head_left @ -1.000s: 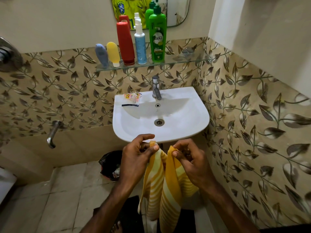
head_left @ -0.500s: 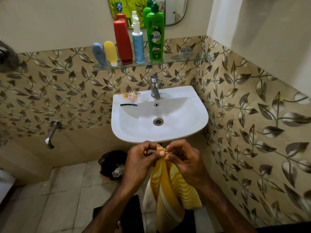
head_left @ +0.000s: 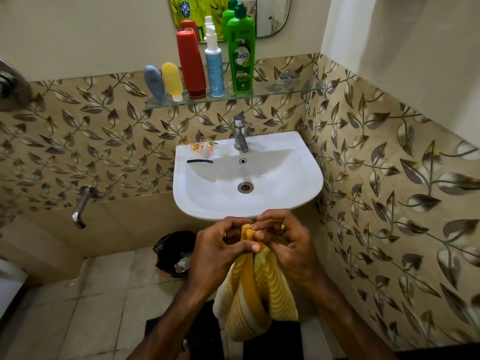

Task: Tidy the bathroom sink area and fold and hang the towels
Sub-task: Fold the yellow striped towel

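Just below the sink (head_left: 306, 178) rim, clear of the tiled wall (head_left: 389, 203) at right, both hands are pinching the towel (head_left: 259, 294) top together: left hand (head_left: 218, 252) and right hand (head_left: 291, 250) touching. The towel is hanging bunched, yellow with white stripes.

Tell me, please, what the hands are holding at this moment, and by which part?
Both hands, left and right, pinch the yellow striped towel by its gathered top edge; the rest hangs below them.
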Action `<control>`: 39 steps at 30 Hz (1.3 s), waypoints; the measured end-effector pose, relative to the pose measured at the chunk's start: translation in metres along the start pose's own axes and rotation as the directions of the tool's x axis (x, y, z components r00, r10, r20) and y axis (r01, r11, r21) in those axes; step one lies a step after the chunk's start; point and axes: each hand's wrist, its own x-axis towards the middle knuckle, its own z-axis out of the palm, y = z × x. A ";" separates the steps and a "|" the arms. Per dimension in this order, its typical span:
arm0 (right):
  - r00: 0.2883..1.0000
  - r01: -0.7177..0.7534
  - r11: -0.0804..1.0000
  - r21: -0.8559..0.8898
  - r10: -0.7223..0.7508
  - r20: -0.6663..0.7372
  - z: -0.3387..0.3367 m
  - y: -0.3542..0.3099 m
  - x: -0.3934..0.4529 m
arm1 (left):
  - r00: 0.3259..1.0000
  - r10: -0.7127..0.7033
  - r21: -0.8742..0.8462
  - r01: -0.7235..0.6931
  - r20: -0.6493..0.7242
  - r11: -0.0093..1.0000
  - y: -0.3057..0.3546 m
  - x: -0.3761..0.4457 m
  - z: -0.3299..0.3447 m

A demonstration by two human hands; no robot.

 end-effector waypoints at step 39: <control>0.842 -0.107 0.362 -0.926 0.529 0.110 -0.108 0.053 0.001 | 0.985 0.083 0.224 -0.048 -0.151 0.973 0.008 0.016 -0.085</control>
